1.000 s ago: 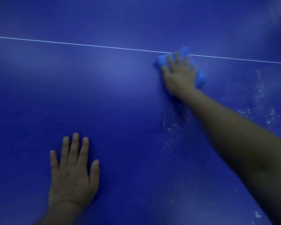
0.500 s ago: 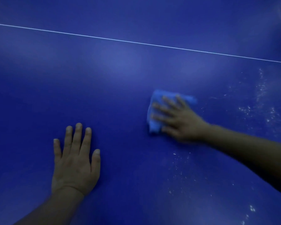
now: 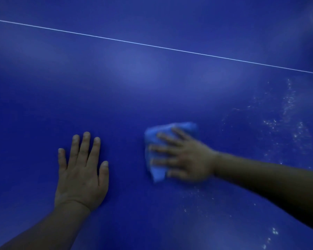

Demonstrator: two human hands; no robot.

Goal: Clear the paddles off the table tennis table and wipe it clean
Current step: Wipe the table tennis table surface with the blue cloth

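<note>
The blue table tennis table [image 3: 134,98] fills the view. My right hand [image 3: 184,156] presses a folded light-blue cloth [image 3: 156,173] flat against the surface with straight, spread fingers, blurred by motion. My left hand [image 3: 81,170] lies flat on the table to the left of the cloth, fingers straight, holding nothing. No paddles are in view.
A thin white line [image 3: 152,45] crosses the table from upper left to right. White specks of dust [image 3: 289,112] are scattered on the right side, with more dust specks [image 3: 193,195] just below my right hand.
My right hand dragged the cloth from the white line down toward me and a little left; it now lies beside my left hand. My left hand has stayed planted.
</note>
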